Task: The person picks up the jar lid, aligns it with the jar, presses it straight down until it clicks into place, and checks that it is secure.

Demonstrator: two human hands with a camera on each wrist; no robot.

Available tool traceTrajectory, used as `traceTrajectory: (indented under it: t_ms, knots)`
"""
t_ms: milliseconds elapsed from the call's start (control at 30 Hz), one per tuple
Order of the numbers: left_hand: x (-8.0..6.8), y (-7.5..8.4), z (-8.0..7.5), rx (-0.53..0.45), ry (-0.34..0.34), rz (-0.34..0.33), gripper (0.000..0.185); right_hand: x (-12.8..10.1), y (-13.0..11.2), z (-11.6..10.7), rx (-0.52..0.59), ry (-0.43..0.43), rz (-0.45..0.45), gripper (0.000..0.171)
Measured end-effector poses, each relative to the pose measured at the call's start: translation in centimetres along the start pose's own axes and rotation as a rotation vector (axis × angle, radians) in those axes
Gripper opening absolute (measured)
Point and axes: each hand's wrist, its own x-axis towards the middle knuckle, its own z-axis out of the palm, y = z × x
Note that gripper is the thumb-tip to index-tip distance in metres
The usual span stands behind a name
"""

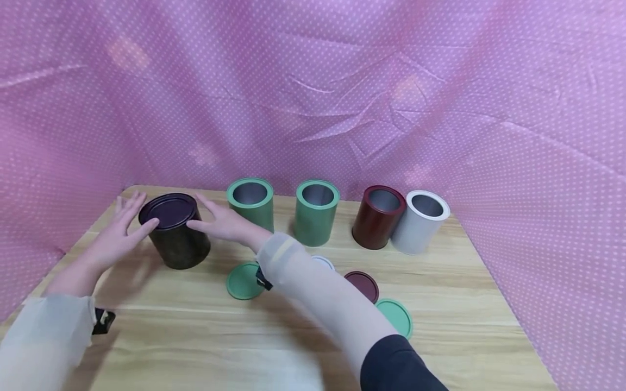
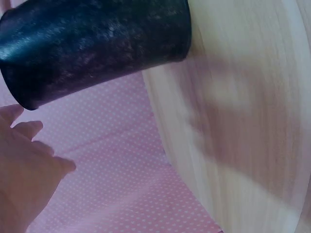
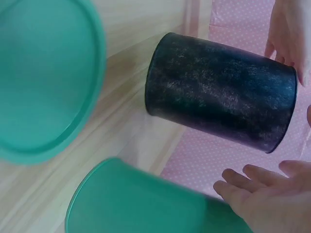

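A black can [image 1: 182,248] stands upright at the left of the table, a dark lid [image 1: 170,213] on its top. My left hand [image 1: 113,237] is at the can's left side, fingers spread, with the thumb by the rim. From the right, my right hand [image 1: 226,221] reaches toward the same rim with fingers extended. The right wrist view shows a gap between the right hand [image 3: 272,191] and the black can [image 3: 218,92]. In the left wrist view, the left hand's fingertips [image 2: 29,128] are close to the can's top edge; whether they touch it, I cannot tell.
Two green cans [image 1: 314,227], a dark red can [image 1: 368,225] and a white can [image 1: 414,234] stand lidless along the back. Nearer lie a green lid [image 1: 243,281], a partly hidden white lid [image 1: 325,263], a dark red lid [image 1: 363,285] and another green lid [image 1: 397,317]. Pink dotted cloth [image 1: 313,98] surrounds the table.
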Motion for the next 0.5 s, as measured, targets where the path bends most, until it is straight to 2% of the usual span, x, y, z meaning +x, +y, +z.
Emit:
traceTrajectory:
  t_ms: [133,300,500]
  knots:
    - [-0.5,0.9,0.4,0.119,0.046,0.050,0.074,-1.3,0.7,-0.6,-0.095,-0.057,-0.067,0.071]
    - [-1.2,2.5,1.5,0.258,0.056,0.108,0.076,-3.0,1.6,-0.9,-0.223,-0.085,-0.160,0.072]
    - [-2.0,4.3,3.1,0.312,0.075,0.170,0.080,-5.8,3.0,-1.1,-0.223,-0.048,-0.195,0.068]
